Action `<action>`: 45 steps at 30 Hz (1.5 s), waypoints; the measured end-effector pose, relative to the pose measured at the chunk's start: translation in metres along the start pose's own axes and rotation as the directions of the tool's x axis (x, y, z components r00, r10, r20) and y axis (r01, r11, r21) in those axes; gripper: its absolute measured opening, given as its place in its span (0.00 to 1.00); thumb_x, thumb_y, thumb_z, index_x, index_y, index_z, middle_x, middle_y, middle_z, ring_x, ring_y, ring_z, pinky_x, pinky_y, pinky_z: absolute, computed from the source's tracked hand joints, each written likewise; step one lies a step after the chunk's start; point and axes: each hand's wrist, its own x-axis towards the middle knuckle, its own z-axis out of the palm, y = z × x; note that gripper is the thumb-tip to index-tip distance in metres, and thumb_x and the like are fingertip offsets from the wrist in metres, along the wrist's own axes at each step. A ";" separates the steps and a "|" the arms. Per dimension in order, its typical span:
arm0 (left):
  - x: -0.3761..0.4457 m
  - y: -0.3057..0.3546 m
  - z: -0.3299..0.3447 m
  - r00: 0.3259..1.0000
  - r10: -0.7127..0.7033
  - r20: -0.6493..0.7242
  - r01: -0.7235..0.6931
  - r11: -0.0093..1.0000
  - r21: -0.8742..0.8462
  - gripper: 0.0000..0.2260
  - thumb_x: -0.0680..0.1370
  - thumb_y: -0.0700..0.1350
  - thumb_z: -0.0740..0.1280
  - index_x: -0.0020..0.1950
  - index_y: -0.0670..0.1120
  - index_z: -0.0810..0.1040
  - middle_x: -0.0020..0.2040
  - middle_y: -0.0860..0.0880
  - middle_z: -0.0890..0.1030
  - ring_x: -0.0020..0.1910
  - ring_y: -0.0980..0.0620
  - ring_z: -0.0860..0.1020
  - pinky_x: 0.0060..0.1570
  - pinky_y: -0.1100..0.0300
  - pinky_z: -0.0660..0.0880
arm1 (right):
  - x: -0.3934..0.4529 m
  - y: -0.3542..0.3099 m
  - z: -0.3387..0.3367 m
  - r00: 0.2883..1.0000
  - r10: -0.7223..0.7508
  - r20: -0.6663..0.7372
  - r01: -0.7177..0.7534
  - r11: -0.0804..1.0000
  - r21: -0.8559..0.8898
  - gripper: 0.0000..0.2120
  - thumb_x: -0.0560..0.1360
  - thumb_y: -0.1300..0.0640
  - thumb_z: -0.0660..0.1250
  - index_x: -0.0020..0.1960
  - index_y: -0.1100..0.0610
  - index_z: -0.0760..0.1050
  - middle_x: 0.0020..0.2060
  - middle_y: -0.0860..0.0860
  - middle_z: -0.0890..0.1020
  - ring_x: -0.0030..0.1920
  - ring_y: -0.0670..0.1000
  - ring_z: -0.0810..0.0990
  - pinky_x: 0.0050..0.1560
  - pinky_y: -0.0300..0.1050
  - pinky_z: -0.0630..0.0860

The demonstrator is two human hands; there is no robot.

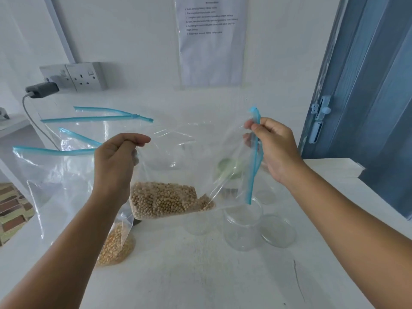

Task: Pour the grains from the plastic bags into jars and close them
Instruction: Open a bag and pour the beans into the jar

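Observation:
I hold a clear zip bag in the air over the white table. My left hand pinches one corner of it. My right hand pinches the blue zip strip, which hangs down with its end at the mouth of an open clear jar. Pale round grains are heaped in the bag's lower corner, left of the jar. A smaller bag of yellow grains lies on the table under my left forearm.
Two clear zip bags with blue strips lie at the left. Clear lids and another clear jar stand around the open jar. A wall socket with a plugged charger is at the back left. A blue door is at the right.

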 end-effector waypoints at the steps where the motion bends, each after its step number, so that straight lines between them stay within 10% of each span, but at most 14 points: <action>1: -0.001 0.001 0.002 1.000 -0.002 -0.008 0.002 1.000 -0.020 0.23 0.79 0.32 0.59 0.40 0.52 0.88 0.43 0.48 0.81 0.33 0.55 0.67 0.39 0.61 0.66 | 0.001 0.001 -0.002 1.000 0.006 0.008 -0.006 1.000 0.009 0.09 0.84 0.64 0.63 0.53 0.65 0.82 0.49 0.53 0.83 0.42 0.50 0.82 0.54 0.44 0.83; 11: 0.002 0.016 -0.002 0.990 0.102 0.096 -0.115 0.984 0.134 0.20 0.74 0.33 0.63 0.48 0.56 0.88 0.45 0.52 0.80 0.33 0.56 0.67 0.34 0.66 0.65 | 0.014 -0.004 -0.001 0.997 -0.009 0.079 -0.001 0.993 0.117 0.12 0.84 0.65 0.61 0.48 0.61 0.81 0.48 0.56 0.83 0.44 0.53 0.82 0.57 0.49 0.82; 16: -0.001 0.003 -0.024 0.961 0.177 0.213 -0.231 0.936 0.267 0.27 0.81 0.30 0.64 0.48 0.64 0.87 0.55 0.51 0.82 0.52 0.57 0.77 0.55 0.65 0.71 | 0.010 -0.007 0.010 0.997 -0.010 0.074 0.001 0.992 0.127 0.13 0.84 0.65 0.61 0.46 0.60 0.82 0.45 0.55 0.84 0.43 0.52 0.82 0.54 0.51 0.82; 26: -0.005 -0.048 -0.045 0.989 0.137 0.054 -0.145 0.966 0.213 0.26 0.83 0.33 0.64 0.49 0.66 0.87 0.61 0.49 0.81 0.58 0.57 0.78 0.59 0.58 0.71 | 0.010 -0.021 0.058 0.999 -0.013 0.050 -0.001 0.967 0.255 0.11 0.83 0.64 0.65 0.44 0.60 0.81 0.36 0.53 0.80 0.37 0.52 0.77 0.51 0.51 0.76; 35: -0.044 -0.055 -0.041 0.979 0.187 -0.086 -0.122 0.865 0.487 0.20 0.85 0.35 0.61 0.58 0.58 0.85 0.60 0.44 0.69 0.52 0.78 0.67 0.55 0.84 0.61 | 0.011 -0.040 0.101 0.993 -0.055 0.107 0.019 0.949 0.314 0.09 0.82 0.65 0.67 0.44 0.62 0.81 0.33 0.54 0.79 0.35 0.53 0.79 0.55 0.52 0.80; 41: -0.068 -0.073 -0.038 0.965 0.243 -0.098 -0.151 0.821 0.550 0.24 0.82 0.32 0.65 0.62 0.63 0.80 0.60 0.39 0.68 0.53 0.60 0.69 0.68 0.56 0.68 | 0.011 -0.037 0.111 0.989 -0.057 0.133 0.016 0.956 0.292 0.10 0.82 0.65 0.66 0.44 0.61 0.83 0.35 0.55 0.80 0.37 0.54 0.78 0.57 0.54 0.80; 45: -0.081 -0.073 -0.034 0.956 0.284 -0.075 -0.156 0.709 0.688 0.22 0.80 0.34 0.70 0.64 0.61 0.82 0.80 0.38 0.58 0.75 0.39 0.63 0.74 0.41 0.63 | 0.009 -0.037 0.116 0.990 -0.031 0.136 -0.012 0.952 0.306 0.08 0.82 0.65 0.67 0.47 0.61 0.83 0.36 0.54 0.81 0.37 0.53 0.79 0.57 0.53 0.81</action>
